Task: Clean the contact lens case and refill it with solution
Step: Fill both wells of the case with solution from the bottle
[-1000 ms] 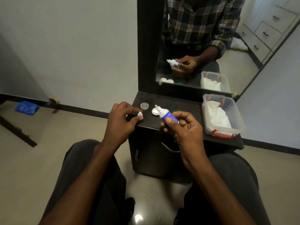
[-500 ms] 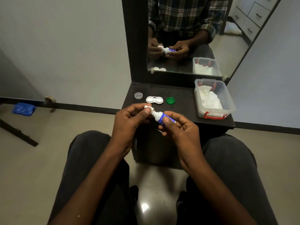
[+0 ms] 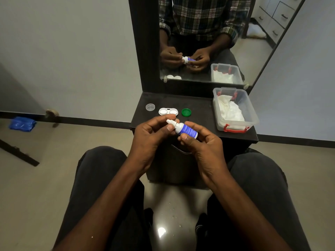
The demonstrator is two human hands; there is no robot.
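A small solution bottle [image 3: 186, 130] with a blue label and white top lies tilted between my hands, over the front edge of the dark dresser top [image 3: 199, 109]. My right hand [image 3: 201, 142] grips its body. My left hand [image 3: 154, 133] pinches the small white cap [image 3: 170, 121] at the bottle's tip. Behind them the white contact lens case [image 3: 168, 111] sits with both wells uncovered. Its clear lid [image 3: 150, 107] lies to its left and its green lid [image 3: 186, 112] to its right.
A clear plastic box [image 3: 252, 116] with red latches holds white tissues at the right of the dresser top. A mirror [image 3: 208, 42] stands behind and reflects my hands. A blue cloth [image 3: 22, 123] lies on the floor at far left. My knees flank the dresser.
My left hand brought the small white cap from the dresser top's left front to the bottle's tip and now holds it there. The camera tilted down; the lens case came into view.
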